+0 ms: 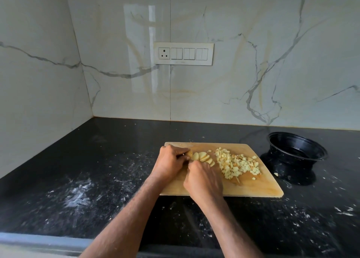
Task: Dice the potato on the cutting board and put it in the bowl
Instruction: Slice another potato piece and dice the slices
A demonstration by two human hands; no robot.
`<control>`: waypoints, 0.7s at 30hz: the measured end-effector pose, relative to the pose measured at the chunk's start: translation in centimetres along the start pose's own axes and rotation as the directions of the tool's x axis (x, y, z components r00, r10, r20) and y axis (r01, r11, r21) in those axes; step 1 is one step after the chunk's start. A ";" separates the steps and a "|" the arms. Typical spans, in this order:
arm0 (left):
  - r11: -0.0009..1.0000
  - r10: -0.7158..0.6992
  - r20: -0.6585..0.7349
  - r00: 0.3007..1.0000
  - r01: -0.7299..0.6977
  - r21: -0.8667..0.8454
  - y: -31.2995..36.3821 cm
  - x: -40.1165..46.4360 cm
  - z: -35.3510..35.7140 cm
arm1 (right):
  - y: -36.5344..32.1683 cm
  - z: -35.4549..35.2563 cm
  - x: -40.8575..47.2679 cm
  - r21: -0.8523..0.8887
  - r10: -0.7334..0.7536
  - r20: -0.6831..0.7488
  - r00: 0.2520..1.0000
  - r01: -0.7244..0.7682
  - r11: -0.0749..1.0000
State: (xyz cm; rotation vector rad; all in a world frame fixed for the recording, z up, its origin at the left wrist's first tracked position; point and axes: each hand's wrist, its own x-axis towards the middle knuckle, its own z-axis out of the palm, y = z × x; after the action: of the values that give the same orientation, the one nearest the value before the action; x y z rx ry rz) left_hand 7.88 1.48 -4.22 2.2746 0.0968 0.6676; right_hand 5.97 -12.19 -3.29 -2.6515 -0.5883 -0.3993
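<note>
Potato [202, 157] lay on the cutting board [259, 187], left of centre: a row of round slices fanned from the uncut end piece toward the right, long axis running roughly left-right across the board. Left hand [170, 163] gripped the end piece, fingers curled over it, directly left of the slices. Right hand [203, 179] sat just in front of the slices, clenched as if round a handle; knife not visible, so grasp could not be confirmed. Diced pile [236, 164] lay right of the slices, nearer the right hand. Black bowl [298, 148], apparently empty, stood on the dark worktop [87, 179], beyond the board's right edge
</note>
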 end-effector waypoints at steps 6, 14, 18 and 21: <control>0.999 0.014 -0.045 0.999 -0.012 0.041 -0.3 0.0 0.2 | -0.1 0.0 -0.6 -0.046 0.015 -0.032 0.999 -0.016 0.999; 0.999 0.035 -0.029 0.999 -0.034 0.037 -0.9 0.1 0.2 | 0.9 -0.1 -1.6 0.081 0.067 -0.160 0.985 -0.055 0.995; 0.999 0.031 -0.008 0.999 -0.030 0.042 -1.1 0.2 0.3 | 0.8 -0.1 -1.5 0.033 0.055 -0.147 0.988 -0.050 0.998; 1.000 0.013 -0.047 0.999 -0.012 0.015 -1.4 0.3 0.5 | 0.8 0.0 -1.6 0.032 0.050 -0.144 0.988 -0.046 0.998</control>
State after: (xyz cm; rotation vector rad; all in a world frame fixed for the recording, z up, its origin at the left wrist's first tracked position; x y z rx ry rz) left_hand 8.57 2.22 -5.30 2.2762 0.1104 0.7293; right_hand 4.99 -13.40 -4.10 -2.5765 -0.4805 -0.5595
